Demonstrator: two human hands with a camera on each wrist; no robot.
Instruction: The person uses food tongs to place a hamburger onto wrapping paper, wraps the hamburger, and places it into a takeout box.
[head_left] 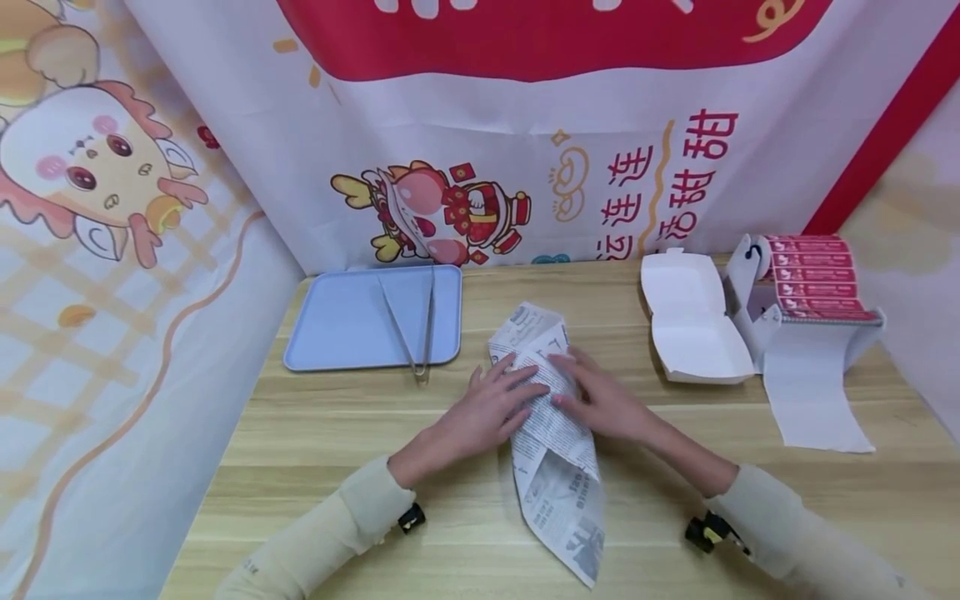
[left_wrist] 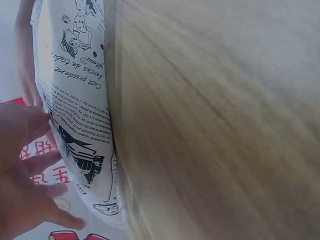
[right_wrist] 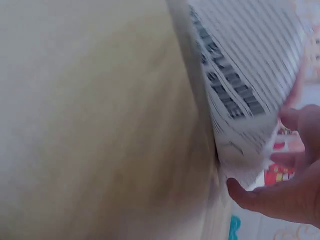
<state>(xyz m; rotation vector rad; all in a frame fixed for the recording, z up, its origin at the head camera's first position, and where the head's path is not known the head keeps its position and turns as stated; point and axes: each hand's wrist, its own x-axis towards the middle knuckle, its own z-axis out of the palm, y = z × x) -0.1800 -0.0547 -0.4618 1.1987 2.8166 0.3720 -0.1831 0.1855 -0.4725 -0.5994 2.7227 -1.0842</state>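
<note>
A sheet of newsprint-patterned wrapping paper (head_left: 558, 433) lies on the table, folded into a long bundle with its sides lapped over. Its near end tapers to a loose flap; whatever it wraps is hidden. My left hand (head_left: 495, 404) rests on the left side of the bundle, fingers spread across the top. From the right, my right hand (head_left: 607, 400) touches the opposite side, its fingertips on the printed paper. In the left wrist view the paper (left_wrist: 80, 110) bulges up from the wood. The right wrist view has the thumb and fingers along the paper's edge (right_wrist: 240, 100).
A blue tray (head_left: 345, 321) at the back left carries metal tongs (head_left: 422, 350) that overhang its front edge. At the back right stand an open white takeout box (head_left: 697, 333) and a dispenser with a roll of red labels (head_left: 813, 275). Printed cloth hangs behind the table.
</note>
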